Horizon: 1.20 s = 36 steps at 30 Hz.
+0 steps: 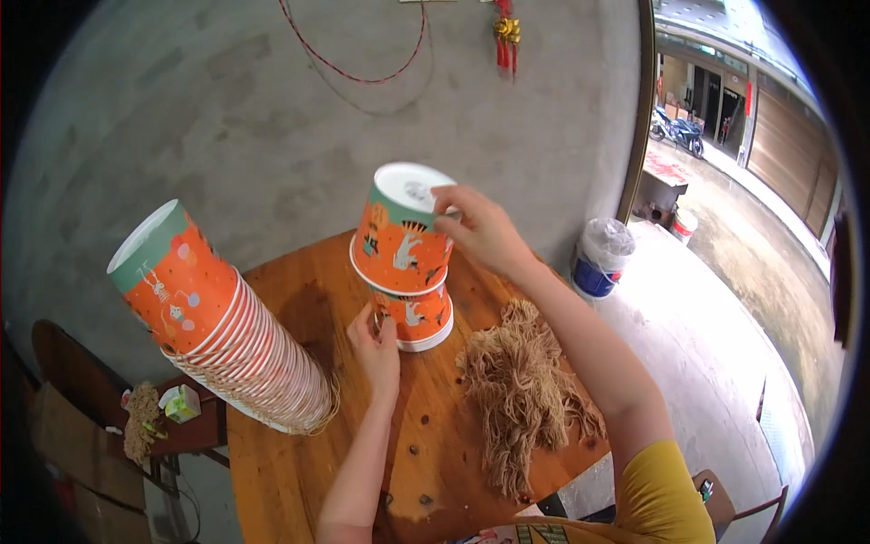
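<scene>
Two orange paper buckets with green bands and printed animal figures stand upside down, one over the other, on the wooden table. My right hand grips the upper bucket near its white base, the fingertips at the base's edge. Beside the lower bucket, my left hand is closed at its left side, thumb and fingers drawn together; what lies between them is too small to make out. A tall leaning stack of similar buckets is left of my left hand, with tan strands around its rims.
A heap of tan string lies on the right part of the wooden table. At left, a low side table holds a green-and-white packet and another string bundle. A blue lined bucket stands on the floor by the doorway.
</scene>
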{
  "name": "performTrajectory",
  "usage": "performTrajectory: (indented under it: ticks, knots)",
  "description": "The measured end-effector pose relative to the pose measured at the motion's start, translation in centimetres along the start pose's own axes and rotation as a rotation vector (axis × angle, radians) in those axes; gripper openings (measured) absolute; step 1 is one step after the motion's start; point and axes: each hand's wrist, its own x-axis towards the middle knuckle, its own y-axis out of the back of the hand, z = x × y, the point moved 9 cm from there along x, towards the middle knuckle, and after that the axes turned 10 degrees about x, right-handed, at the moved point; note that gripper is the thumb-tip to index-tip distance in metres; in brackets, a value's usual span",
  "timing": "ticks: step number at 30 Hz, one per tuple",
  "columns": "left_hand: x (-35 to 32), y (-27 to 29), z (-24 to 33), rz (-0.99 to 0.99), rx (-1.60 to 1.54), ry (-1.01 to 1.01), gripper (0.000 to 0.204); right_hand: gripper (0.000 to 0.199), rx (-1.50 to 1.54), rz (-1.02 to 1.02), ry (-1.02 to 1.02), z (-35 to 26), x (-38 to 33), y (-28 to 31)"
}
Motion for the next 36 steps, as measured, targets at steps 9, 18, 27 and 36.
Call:
performTrajectory:
  ticks: [9, 18, 27, 36]
  knots:
    - [-7.1, 5.7, 14.6, -0.159, -0.306, -0.385, 0.023, 0.021, 0.623, 0.081, -0.280, -3.4, -10.6, 3.1]
    - [-16.6, 11.5, 14.9, -0.299, 0.707, -0.816, 0.012, 0.008, -0.286, -0.160, -0.263, 5.2, -24.7, 4.2]
    - [-19.9, 9.6, 12.1, -0.433, 0.918, -0.843, 0.020, 0.008, -0.408, -0.137, 0.095, 0.0, -26.7, -0.4]
    - [-21.1, 10.3, 14.8, -0.224, 0.752, -0.817, 0.036, 0.011, -0.357, -0.087, 0.058, 0.5, -26.9, -0.7]
